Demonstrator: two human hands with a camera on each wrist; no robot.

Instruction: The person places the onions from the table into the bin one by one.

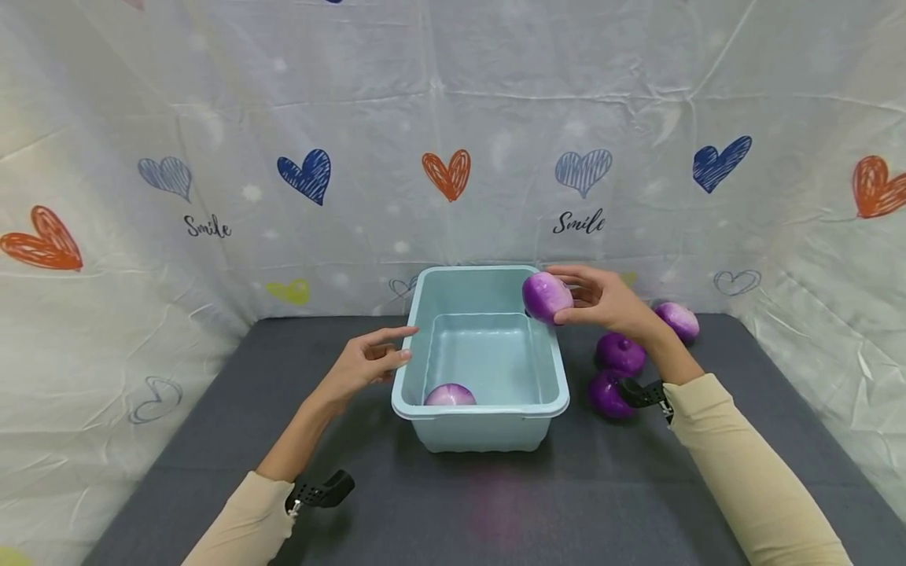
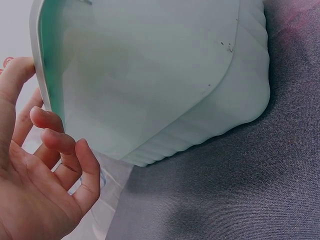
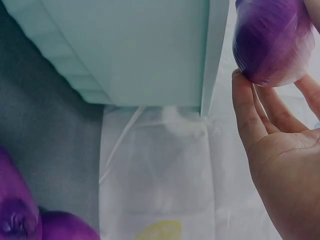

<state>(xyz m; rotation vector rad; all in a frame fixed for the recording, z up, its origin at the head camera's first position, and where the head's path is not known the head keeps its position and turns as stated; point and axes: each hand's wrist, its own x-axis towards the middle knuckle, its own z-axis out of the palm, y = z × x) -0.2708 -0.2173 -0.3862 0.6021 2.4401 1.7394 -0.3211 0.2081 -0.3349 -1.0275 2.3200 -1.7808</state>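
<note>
My right hand holds a purple-and-white onion by its fingertips over the right rim of a pale blue-green plastic basin. In the right wrist view, fingers and thumb support the onion from below and the side. Another onion lies inside the basin at the near left, partly hidden by the front wall. My left hand is at the basin's left rim, index fingertip right at the edge. The left wrist view has that hand's other fingers loosely bent beside the basin wall.
Right of the basin, two darker purple onions sit close together, with a paler onion farther back. My right forearm passes over this group. A dark grey cloth covers the table. A white curtain with printed hearts hangs behind.
</note>
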